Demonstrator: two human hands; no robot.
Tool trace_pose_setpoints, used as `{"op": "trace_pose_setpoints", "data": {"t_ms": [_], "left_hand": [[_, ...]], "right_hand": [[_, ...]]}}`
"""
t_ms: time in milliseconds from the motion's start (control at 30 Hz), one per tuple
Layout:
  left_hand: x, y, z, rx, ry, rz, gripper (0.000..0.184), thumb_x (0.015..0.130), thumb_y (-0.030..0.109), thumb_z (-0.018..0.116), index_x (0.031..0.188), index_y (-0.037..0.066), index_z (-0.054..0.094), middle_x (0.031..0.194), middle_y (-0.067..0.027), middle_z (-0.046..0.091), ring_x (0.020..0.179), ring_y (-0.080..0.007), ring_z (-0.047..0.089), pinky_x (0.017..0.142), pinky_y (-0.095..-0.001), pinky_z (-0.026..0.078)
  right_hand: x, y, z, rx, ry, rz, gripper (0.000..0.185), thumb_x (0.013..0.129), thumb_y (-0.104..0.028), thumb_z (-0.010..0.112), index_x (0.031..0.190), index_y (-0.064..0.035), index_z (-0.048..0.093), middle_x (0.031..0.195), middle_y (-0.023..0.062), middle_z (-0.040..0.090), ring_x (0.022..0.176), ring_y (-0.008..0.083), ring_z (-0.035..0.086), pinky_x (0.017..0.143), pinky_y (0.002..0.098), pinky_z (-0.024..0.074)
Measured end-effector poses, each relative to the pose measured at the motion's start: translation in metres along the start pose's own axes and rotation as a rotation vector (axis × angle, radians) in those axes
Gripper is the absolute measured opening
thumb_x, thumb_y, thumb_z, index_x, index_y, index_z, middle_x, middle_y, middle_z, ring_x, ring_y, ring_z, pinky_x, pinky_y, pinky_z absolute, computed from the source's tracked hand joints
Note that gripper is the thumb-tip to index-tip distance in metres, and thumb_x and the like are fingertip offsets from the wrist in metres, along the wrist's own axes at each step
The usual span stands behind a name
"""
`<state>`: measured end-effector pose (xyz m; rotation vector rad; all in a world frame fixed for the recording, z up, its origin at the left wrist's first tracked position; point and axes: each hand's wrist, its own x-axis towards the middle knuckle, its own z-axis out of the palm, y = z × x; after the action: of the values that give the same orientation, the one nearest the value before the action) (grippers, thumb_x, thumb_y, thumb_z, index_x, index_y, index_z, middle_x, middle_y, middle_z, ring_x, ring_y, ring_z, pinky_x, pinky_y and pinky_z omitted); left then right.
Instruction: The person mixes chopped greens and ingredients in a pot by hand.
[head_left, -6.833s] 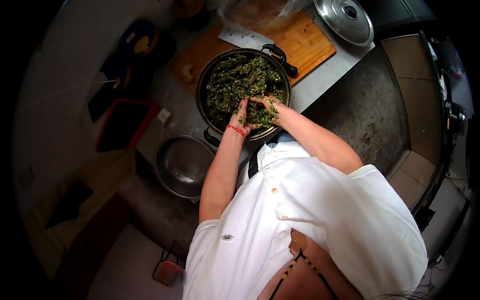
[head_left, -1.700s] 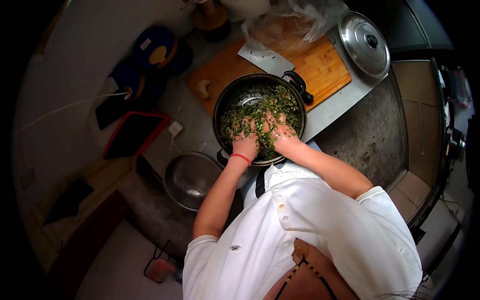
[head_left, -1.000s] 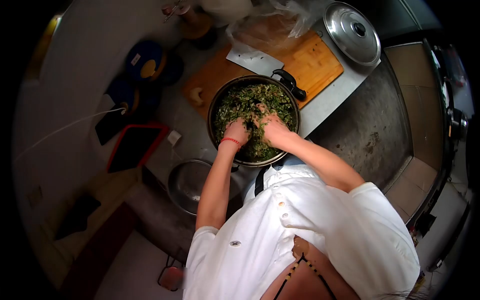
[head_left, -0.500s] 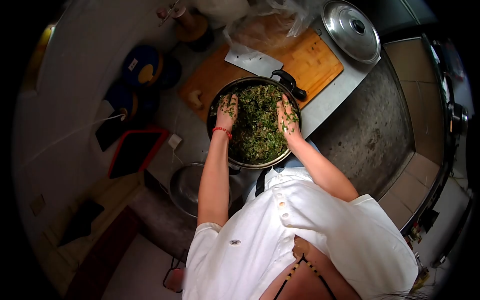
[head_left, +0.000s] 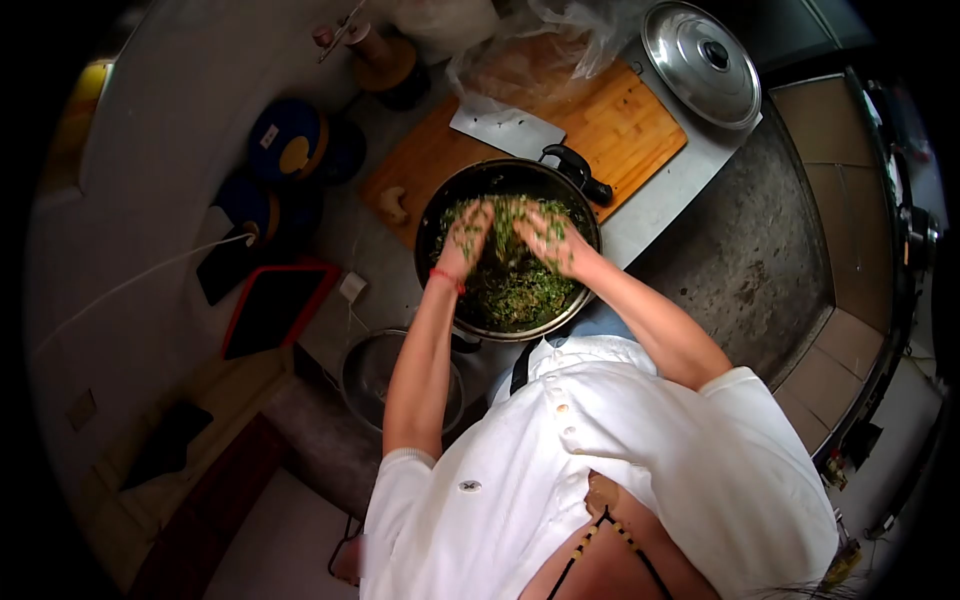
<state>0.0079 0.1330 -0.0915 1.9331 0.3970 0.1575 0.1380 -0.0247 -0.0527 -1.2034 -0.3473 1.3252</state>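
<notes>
A dark, deep pot [head_left: 428, 282] with a black handle [head_left: 578, 170] holds a mixture of finely chopped greens [head_left: 520, 297]. My left hand [head_left: 468, 238], above a red bead bracelet, is inside the pot at its left, fingers curled into the greens. From the right, my right hand [head_left: 548, 238] faces it. Between them the hands gather up a clump of the mixture, and some of it looks to be falling. Green bits stick to both hands. Motion blurs the fingertips.
Behind the pot lies a wooden cutting board [head_left: 630, 130] with a cleaver [head_left: 505, 128] and a clear plastic bag [head_left: 560, 55] on it. A metal lid [head_left: 705, 60] rests at the back right. A metal bowl [head_left: 365, 375] sits left of my body, and a red-framed tablet-like object [head_left: 275, 310] stands farther left.
Both hands have moved inward from the pot's sides towards each other, drawing the greens up between them. The dark inner wall at the back of the pot now shows more.
</notes>
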Motion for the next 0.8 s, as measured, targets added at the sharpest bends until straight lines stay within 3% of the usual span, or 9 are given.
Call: {"op": "trace_pose_setpoints", "data": {"t_ms": [67,100,133,200,400,500,667,767,800], "left_hand": [[-0.04,0.03,0.004,-0.338,-0.013,-0.251,0.034,0.083,0.007,0.033,0.116,0.005,0.037,0.103,-0.0084,0.049,0.081,-0.0196,0.051,0.067,-0.0291,0.042],[-0.05,0.065,-0.002,-0.218,-0.067,-0.356,0.032,0.081,0.009,0.037,0.112,0.005,0.04,0.099,-0.0106,0.051,0.081,-0.022,0.051,0.068,-0.0315,0.042],[-0.06,0.1,-0.008,-0.096,-0.134,-0.455,0.03,0.079,0.011,0.04,0.108,0.005,0.044,0.094,-0.0127,0.053,0.082,-0.0245,0.051,0.068,-0.0338,0.041],[-0.073,0.095,0.002,0.509,-0.285,-0.245,0.025,0.072,0.021,0.048,0.092,0.006,0.05,0.079,-0.0136,0.056,0.082,-0.0276,0.051,0.071,-0.0378,0.04],[-0.071,0.089,0.02,0.737,-0.494,-0.371,0.024,0.07,0.021,0.047,0.089,0.007,0.052,0.093,-0.0104,0.051,0.086,-0.0269,0.049,0.077,-0.0406,0.036],[-0.047,0.098,0.016,0.742,-0.575,-0.503,0.029,0.072,0.023,0.047,0.096,0.006,0.049,0.099,-0.0119,0.05,0.095,-0.0283,0.045,0.081,-0.0406,0.034],[-0.021,0.086,0.016,0.857,-0.647,-0.549,0.042,0.074,0.027,0.049,0.11,0.009,0.042,0.107,-0.0117,0.048,0.104,-0.0278,0.039,0.086,-0.037,0.034],[-0.019,0.074,0.02,0.781,-0.59,-0.605,0.043,0.074,0.026,0.049,0.113,0.009,0.039,0.106,-0.012,0.048,0.104,-0.0282,0.039,0.087,-0.0371,0.033],[-0.023,0.066,0.019,0.857,-0.653,-0.433,0.041,0.075,0.023,0.048,0.112,0.008,0.04,0.105,-0.014,0.049,0.099,-0.029,0.043,0.087,-0.0375,0.033]], "right_hand": [[-0.043,-0.037,0.029,-0.999,-0.119,-0.318,0.045,0.079,-0.012,0.04,0.122,-0.008,0.027,0.127,0.0102,0.025,0.104,0.0192,0.04,0.094,0.0287,0.0259],[-0.057,-0.05,0.044,-1.571,-0.061,-0.44,0.05,0.076,-0.011,0.042,0.123,-0.0087,0.024,0.127,0.0113,0.025,0.104,0.0224,0.04,0.095,0.0311,0.0237],[-0.079,-0.063,0.046,-1.646,-0.285,-0.197,0.046,0.068,-0.009,0.046,0.114,-0.0074,0.04,0.116,0.0128,0.038,0.101,0.0229,0.041,0.092,0.0353,0.0265],[-0.081,-0.033,0.033,-2.014,-0.703,-0.245,0.017,0.06,-0.013,0.051,0.071,-0.0118,0.063,0.072,0.0038,0.057,0.081,0.0198,0.053,0.084,0.0389,0.0315],[-0.069,-0.024,0.044,-1.93,-0.544,-0.026,0.017,0.065,-0.017,0.048,0.072,-0.0137,0.063,0.076,0.0017,0.057,0.076,0.0198,0.054,0.079,0.0514,0.0285],[-0.052,-0.028,0.048,-1.901,-0.583,0.153,0.018,0.069,-0.012,0.049,0.082,-0.0105,0.062,0.097,0.0045,0.053,0.101,0.0253,0.042,0.082,0.0543,0.0285],[-0.022,-0.013,0.044,-1.792,-0.662,0.465,0.02,0.071,-0.007,0.05,0.089,-0.0062,0.058,0.099,0.0097,0.052,0.095,0.0251,0.05,0.07,0.0363,0.0459],[-0.021,-0.016,0.047,-1.854,-0.593,0.372,0.021,0.071,-0.007,0.05,0.089,-0.0051,0.058,0.101,0.0114,0.052,0.094,0.0258,0.05,0.071,0.0366,0.045],[-0.019,-0.028,0.051,-1.754,-0.594,0.485,0.019,0.071,-0.007,0.049,0.087,-0.0041,0.058,0.099,0.0123,0.053,0.092,0.0266,0.051,0.07,0.0352,0.0447]]}}
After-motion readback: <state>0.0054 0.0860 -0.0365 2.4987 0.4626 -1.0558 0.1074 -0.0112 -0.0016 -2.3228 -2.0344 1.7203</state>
